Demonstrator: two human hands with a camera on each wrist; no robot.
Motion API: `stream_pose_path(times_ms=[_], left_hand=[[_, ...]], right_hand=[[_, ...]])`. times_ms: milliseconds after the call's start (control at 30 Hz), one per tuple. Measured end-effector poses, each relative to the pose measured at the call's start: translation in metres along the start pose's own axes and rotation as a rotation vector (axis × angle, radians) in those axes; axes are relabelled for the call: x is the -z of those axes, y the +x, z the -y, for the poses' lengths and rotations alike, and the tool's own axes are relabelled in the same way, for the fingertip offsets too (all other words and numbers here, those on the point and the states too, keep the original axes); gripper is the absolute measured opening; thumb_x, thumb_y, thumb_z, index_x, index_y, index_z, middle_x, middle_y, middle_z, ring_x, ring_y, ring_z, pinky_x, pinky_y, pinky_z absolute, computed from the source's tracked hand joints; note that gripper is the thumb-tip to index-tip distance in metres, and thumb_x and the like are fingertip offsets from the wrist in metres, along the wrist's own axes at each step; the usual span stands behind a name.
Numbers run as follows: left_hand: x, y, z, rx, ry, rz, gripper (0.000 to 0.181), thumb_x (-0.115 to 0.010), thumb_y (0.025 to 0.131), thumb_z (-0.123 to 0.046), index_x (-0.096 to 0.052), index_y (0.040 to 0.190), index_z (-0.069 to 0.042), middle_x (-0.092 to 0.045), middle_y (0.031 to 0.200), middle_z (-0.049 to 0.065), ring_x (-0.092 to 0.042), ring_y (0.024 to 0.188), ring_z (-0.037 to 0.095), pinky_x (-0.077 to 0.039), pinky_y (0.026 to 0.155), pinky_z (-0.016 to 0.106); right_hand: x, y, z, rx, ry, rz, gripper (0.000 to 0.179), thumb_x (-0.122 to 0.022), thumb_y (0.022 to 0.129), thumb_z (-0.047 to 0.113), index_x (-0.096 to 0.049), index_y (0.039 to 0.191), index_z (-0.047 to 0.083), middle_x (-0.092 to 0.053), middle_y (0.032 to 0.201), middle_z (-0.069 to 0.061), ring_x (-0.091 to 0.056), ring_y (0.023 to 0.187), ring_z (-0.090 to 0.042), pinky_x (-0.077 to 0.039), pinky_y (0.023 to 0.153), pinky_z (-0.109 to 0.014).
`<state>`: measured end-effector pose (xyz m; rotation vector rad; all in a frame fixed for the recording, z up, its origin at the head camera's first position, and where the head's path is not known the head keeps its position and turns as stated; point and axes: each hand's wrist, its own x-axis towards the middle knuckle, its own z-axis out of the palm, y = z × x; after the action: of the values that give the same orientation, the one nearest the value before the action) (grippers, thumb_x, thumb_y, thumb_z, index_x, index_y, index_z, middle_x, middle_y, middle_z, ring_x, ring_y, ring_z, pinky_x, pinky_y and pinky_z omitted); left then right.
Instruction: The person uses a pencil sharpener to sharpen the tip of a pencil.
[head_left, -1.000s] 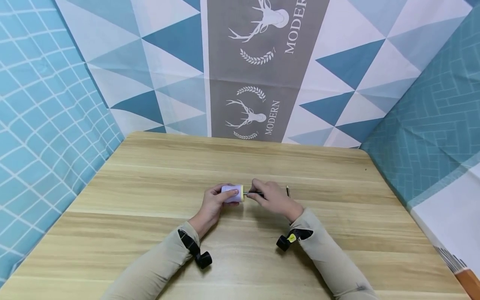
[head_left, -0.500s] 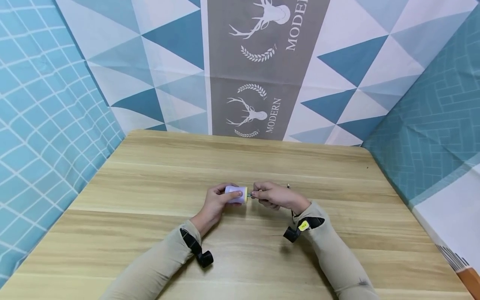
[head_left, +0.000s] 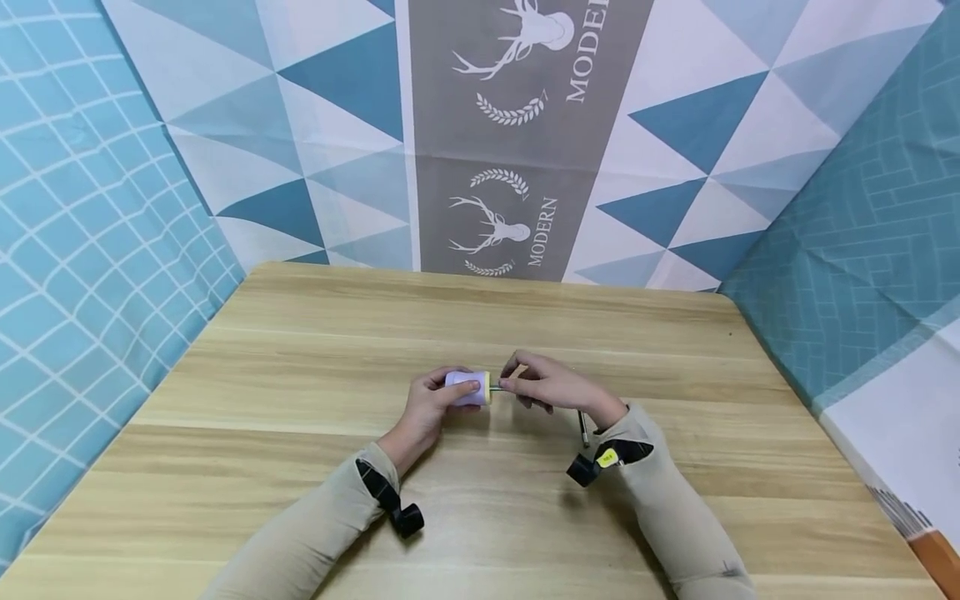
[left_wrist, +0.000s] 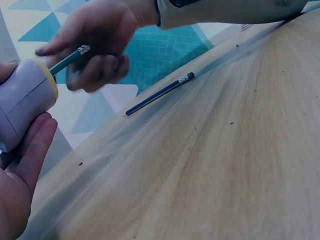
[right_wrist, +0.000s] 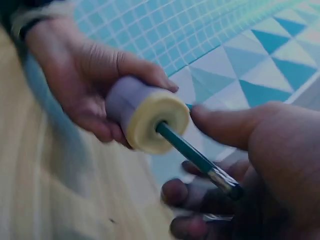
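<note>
A lavender pencil sharpener (head_left: 467, 388) with a yellow rim lies sideways in my left hand (head_left: 429, 408), thumb on top and fingers beneath. A green pencil (right_wrist: 187, 150) sticks out of the hole in its yellow end, its metal-banded end outward. Around that pencil stands my right hand (head_left: 551, 385). In the right wrist view its thumb and fingers are spread on either side of the pencil, with gaps visible. The pencil's inner end is hidden inside the sharpener. A second, dark pencil (left_wrist: 160, 94) lies on the table near my right wrist.
The wooden table (head_left: 337, 333) reaches to a patterned cloth backdrop (head_left: 352, 125) behind and at both sides. A black wrist camera (head_left: 408, 520) hangs from my left sleeve and another camera (head_left: 583, 470) from my right. Small dark specks dot the tabletop.
My right hand gripped the green pencil and turned; its fingers have now loosened and spread from it. The left hand holds the sharpener almost still.
</note>
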<state>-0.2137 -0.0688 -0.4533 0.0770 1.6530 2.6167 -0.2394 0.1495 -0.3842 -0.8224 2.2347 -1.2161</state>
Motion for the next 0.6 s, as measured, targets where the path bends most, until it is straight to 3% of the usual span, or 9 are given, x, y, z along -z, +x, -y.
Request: stream_pose_path(times_ms=[133, 233, 400, 500, 600], left_hand=[[0.001, 0.000, 0.000, 0.012, -0.002, -0.012, 0.018, -0.071, 0.077, 0.007, -0.073, 0.092, -0.002, -0.066, 0.093, 0.010, -0.066, 0.078, 0.021, -0.065, 0.063, 0.037], [0.002, -0.001, -0.001, 0.014, 0.008, -0.013, 0.017, -0.072, 0.077, 0.005, -0.073, 0.093, -0.001, -0.066, 0.093, 0.010, -0.066, 0.078, 0.021, -0.065, 0.063, 0.036], [0.001, -0.001, -0.002, 0.011, 0.005, -0.004, 0.017, -0.071, 0.077, 0.005, -0.071, 0.095, 0.002, -0.066, 0.091, 0.009, -0.066, 0.077, 0.020, -0.065, 0.064, 0.036], [0.001, -0.001, -0.002, 0.017, 0.000, -0.004, 0.017, -0.071, 0.078, 0.005, -0.071, 0.094, 0.002, -0.066, 0.091, 0.008, -0.067, 0.077, 0.020, -0.065, 0.064, 0.037], [0.002, -0.001, -0.002, 0.017, 0.004, -0.003, 0.016, -0.071, 0.078, 0.005, -0.071, 0.095, 0.003, -0.067, 0.090, 0.008, -0.067, 0.077, 0.020, -0.065, 0.064, 0.036]], right_hand=[[0.003, -0.005, 0.004, 0.199, -0.291, -0.118, 0.036, -0.069, 0.095, 0.023, -0.053, 0.120, 0.003, -0.060, 0.072, -0.001, -0.049, 0.061, -0.011, -0.045, 0.051, -0.025], [0.000, -0.003, 0.000, 0.367, -0.418, -0.170, 0.031, -0.076, 0.090, 0.021, -0.059, 0.111, 0.007, -0.059, 0.077, 0.006, -0.050, 0.067, -0.007, -0.048, 0.056, -0.024], [-0.007, 0.006, -0.011, 0.617, -0.593, -0.270, 0.018, -0.077, 0.087, 0.015, -0.060, 0.090, 0.011, -0.065, 0.079, 0.006, -0.051, 0.064, -0.002, -0.050, 0.050, -0.023], [-0.012, 0.009, -0.014, 0.673, -0.640, -0.328, 0.023, -0.077, 0.086, 0.009, -0.054, 0.083, 0.011, -0.067, 0.075, 0.004, -0.050, 0.060, -0.002, -0.047, 0.046, -0.021], [-0.016, 0.009, -0.014, 0.630, -0.598, -0.316, 0.024, -0.074, 0.087, 0.005, -0.050, 0.082, 0.009, -0.070, 0.075, -0.001, -0.047, 0.057, -0.003, -0.042, 0.045, -0.018]])
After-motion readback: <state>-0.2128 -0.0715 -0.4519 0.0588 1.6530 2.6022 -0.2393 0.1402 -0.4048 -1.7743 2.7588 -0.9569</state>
